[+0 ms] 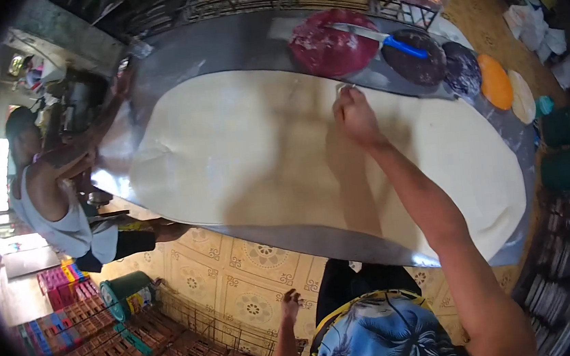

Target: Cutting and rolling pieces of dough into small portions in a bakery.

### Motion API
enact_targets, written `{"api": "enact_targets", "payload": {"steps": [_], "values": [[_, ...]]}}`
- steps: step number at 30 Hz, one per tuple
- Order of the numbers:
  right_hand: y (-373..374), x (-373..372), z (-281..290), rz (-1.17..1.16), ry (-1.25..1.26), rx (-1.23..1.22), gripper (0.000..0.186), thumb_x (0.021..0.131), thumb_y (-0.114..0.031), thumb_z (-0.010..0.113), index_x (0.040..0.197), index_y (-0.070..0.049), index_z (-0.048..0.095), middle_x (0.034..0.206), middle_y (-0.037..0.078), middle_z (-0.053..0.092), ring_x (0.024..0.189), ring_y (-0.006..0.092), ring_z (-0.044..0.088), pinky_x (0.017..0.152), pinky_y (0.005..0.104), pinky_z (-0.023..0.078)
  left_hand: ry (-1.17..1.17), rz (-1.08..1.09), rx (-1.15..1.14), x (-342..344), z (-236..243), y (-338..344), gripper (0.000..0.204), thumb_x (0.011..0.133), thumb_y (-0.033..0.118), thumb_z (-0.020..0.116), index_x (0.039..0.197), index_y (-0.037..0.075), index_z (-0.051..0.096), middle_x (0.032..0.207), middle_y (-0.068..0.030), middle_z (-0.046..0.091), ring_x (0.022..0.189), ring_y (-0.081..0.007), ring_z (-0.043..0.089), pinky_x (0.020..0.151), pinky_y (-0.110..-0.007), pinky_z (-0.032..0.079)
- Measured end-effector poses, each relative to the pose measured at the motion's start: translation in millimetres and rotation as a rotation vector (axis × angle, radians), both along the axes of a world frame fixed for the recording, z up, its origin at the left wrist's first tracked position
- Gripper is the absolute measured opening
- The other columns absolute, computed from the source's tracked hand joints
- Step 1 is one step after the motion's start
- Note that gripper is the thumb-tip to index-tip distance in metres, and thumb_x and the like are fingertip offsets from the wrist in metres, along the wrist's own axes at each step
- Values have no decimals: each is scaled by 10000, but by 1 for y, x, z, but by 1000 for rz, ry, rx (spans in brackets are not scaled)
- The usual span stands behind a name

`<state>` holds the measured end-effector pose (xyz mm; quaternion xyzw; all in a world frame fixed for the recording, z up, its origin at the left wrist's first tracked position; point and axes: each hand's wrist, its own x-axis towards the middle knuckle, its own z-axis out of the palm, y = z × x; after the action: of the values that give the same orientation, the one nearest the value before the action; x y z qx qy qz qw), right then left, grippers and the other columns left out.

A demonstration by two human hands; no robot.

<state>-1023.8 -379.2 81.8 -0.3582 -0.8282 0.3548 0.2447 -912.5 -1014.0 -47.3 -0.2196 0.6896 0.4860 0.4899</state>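
Evidently the long, pale dough sheet (pixel 227 149) is the thing being worked: it lies flat beneath the right hand (pixel 355 113), reaching well out to both sides of it, with a few shallow wrinkles toward either end. I'd judge the step to be tidying or drawing out the far edge, since that is where the right hand sits, its arm stretched across the sheet. Those fingers are curled in tight, with something small and pale at their tips; whether it is a bit of dough or a little tool, I can't tell from here. The left hand (pixel 291 308) hangs off the near side, nearer the body, fingers loosely apart and holding nothing.

Under the sheet, bare metal table (pixel 270 238) shows between the two hands. Just beyond the right hand sits a dark red mound (pixel 318 55), a blue-handled knife (pixel 392 41) resting across it (rather close to a busy wrist, I'd say). An orange piece (pixel 495 81) lies farther to the right. Well off to the left of both hands, a co-worker (pixel 53 193) stands by the table's end.

To my mind, the next move calls for a light, even touch along that edge, so the sheet neither tears nor rucks up.
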Motion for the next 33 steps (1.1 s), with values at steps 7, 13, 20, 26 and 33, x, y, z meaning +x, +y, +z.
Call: {"api": "enact_targets", "payload": {"steps": [7,13,20,26,33], "values": [[-192,95,-13,336,-19,317,381,907,-134,607,1265,-11,639,1248,230,655,1223,357,616,1103,453,465,32,89,44,-66,32,75,357,1061,124,551,1405,30,530,1073,-86,655,791,-139,609,687,-264,499],[15,140,9,-26,98,-214,233,994,-220,554,1159,-60,589,920,108,636,790,279,606,713,373,504,199,-136,43,-56,58,116,437,1061,206,547,1469,59,494,1209,-123,656,895,-209,686,766,-321,569],[-138,214,1,399,-330,202,403,908,-111,550,1256,92,559,1189,301,620,1114,413,626,939,524,531,97,-127,-107,53,40,89,394,1021,176,600,1391,41,578,1059,-93,702,770,-167,661,642,-311,528],[-18,294,23,164,-17,38,332,941,-120,549,1260,-47,608,1176,186,665,1108,392,639,944,456,540,148,-493,-251,130,67,117,444,985,190,624,1389,10,583,1004,-90,700,849,-173,677,735,-320,541],[-12,349,19,-106,-52,-239,339,1053,-212,385,1194,23,584,1236,243,631,1146,437,604,1016,553,451,187,-564,-139,170,87,180,438,999,191,617,1389,-3,575,966,-72,687,791,-135,662,706,-286,530]]}}
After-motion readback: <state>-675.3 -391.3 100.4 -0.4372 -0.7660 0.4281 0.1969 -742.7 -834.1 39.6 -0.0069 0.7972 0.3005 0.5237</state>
